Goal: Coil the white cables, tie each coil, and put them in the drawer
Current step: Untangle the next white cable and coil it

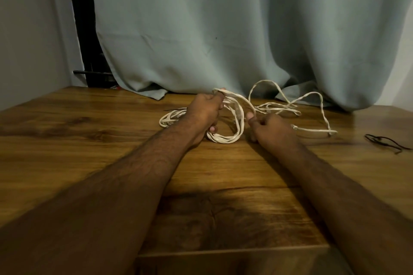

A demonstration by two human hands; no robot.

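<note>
**White cable half-coiled, held in both hands**

A bundle of loops of the white cable [225, 138] is gripped by the left hand [204, 111], fingers curled round the strands; the loops hang down and touch the wooden table [89, 140]. One strand running off the bundle is pinched by the right hand [271, 128] between thumb and curled fingers. The loose remainder of the cable is spread on the table to the right, arching up near the grey curtain [223, 29]. A second white cable coil [171, 118] is seen lying flat just behind the left wrist. A thin black tie [386, 140] is seen well apart at the table's right edge. No drawer is shown.
</note>
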